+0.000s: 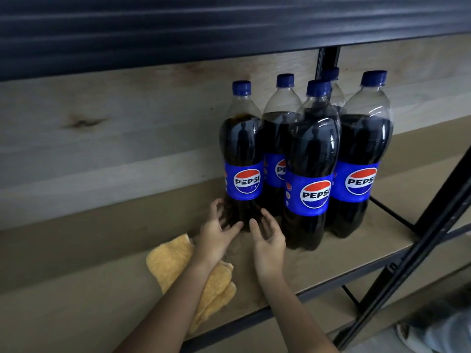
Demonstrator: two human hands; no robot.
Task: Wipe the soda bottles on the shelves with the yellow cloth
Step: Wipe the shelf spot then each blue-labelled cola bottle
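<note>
both hands, left (215, 234) and right (267, 236), fingers spread wide, touch leftmost dark plastic pepsi bottle (242, 154) base; crumpled yellow cloth (175, 261) at 7 o'clock (on wooden shelf (331, 261)).

The leftmost bottle (242, 159) stands just past both hands, left hand (216, 231) and right hand (267, 235). The cloth (173, 261) lies under the left arm. Four more bottles (313, 159) stand right of the hands.

My left hand (216, 231) and right hand (267, 234) reach the base of the leftmost Pepsi bottle (242, 159) at centre frame, perhaps just touching; the yellow cloth (173, 261) lies lower left on the shelf (331, 266).
</note>
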